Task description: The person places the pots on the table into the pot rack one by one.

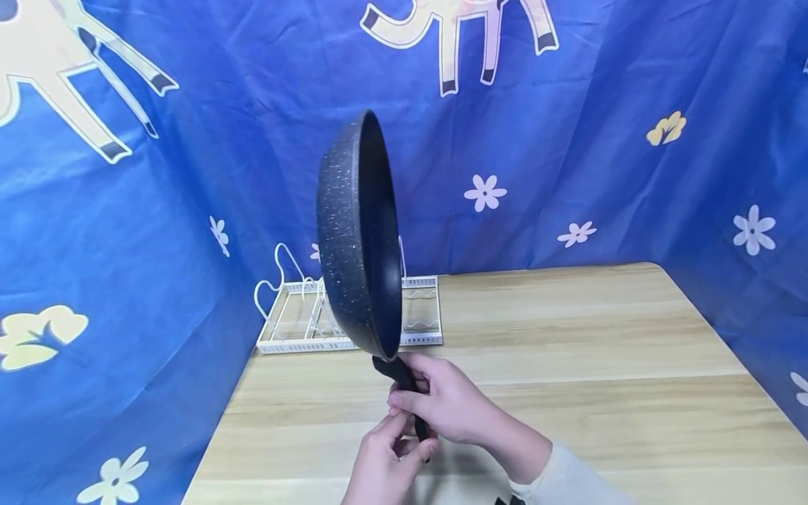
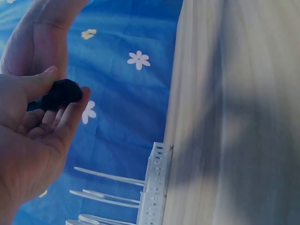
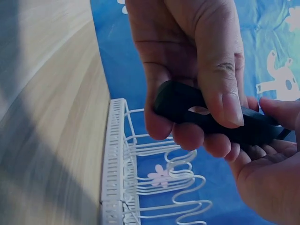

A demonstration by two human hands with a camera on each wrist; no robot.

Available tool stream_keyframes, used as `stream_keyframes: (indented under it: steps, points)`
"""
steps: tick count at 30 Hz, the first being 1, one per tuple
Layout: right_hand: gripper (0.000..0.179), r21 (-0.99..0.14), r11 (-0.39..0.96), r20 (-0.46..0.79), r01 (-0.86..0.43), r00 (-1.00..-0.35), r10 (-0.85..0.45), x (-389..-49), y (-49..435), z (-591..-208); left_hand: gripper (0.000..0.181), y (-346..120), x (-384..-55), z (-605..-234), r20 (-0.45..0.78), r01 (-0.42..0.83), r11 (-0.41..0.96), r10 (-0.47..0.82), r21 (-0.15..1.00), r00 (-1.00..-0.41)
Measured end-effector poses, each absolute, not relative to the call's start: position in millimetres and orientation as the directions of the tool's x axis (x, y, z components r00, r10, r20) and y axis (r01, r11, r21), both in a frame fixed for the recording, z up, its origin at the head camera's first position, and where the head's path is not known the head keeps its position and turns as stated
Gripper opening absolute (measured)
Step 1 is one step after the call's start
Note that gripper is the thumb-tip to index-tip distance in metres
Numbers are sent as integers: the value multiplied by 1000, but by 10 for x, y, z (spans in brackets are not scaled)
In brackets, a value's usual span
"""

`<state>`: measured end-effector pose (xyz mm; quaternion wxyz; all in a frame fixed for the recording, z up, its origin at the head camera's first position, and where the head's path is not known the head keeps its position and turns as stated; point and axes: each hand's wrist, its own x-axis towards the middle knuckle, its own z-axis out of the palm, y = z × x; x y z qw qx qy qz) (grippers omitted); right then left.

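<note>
A dark speckled frying pan [image 1: 341, 231] is held up on edge above the table, its black inside facing right and its handle [image 1: 407, 375] pointing down. My right hand [image 1: 457, 403] grips the upper part of that handle, thumb across it. Below, my left hand [image 1: 391, 456] pinches the handle's lower end between thumb and fingers. The right wrist view shows the handle end [image 3: 168, 101] with its hanging slot, the left hand [image 3: 187, 47] wrapped about it and the right hand [image 3: 272, 173] beside. Behind the pan, partly hidden by it, stands a white wire rack [image 1: 287, 345].
The rack lies on the wood-grain table [image 1: 568, 337] at the back left, with wire loops [image 1: 278, 270] standing up from it. Blue patterned cloth [image 1: 429, 168] hangs behind and along both sides of the table.
</note>
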<state>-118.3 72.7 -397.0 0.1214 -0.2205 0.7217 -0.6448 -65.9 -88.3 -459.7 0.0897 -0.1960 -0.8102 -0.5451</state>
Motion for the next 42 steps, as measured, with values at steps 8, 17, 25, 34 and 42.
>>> stream_keyframes:
  steps: [8, 17, 25, 34, 42]
  points:
    - [34, -991, 46, 83, -128, -837, -541, -1319, 648, -4055, 32, -916, -651, -4579, 223, 256, 335, 135, 907, -965]
    - [31, -1000, -13, -15, 26, -841, -540, -1426, 591, -4222, 54, -982, -700, -4650, 10, 60, 274, 181, 960, -983]
    - [26, -998, -33, -28, 55, -841, -541, -1512, 601, -4336, 52, -991, -749, -4711, -16, 45, 287, 206, 957, -978]
    - [27, -994, -68, -40, 91, -839, -542, -1582, 588, -4395, 49, -1013, -789, -4702, -44, 20, 279, 221, 960, -974]
    - [29, -988, -97, -52, 124, -839, -542, -1629, 583, -4494, 53, -1011, -831, -4745, -59, 11, 281, 239, 960, -969]
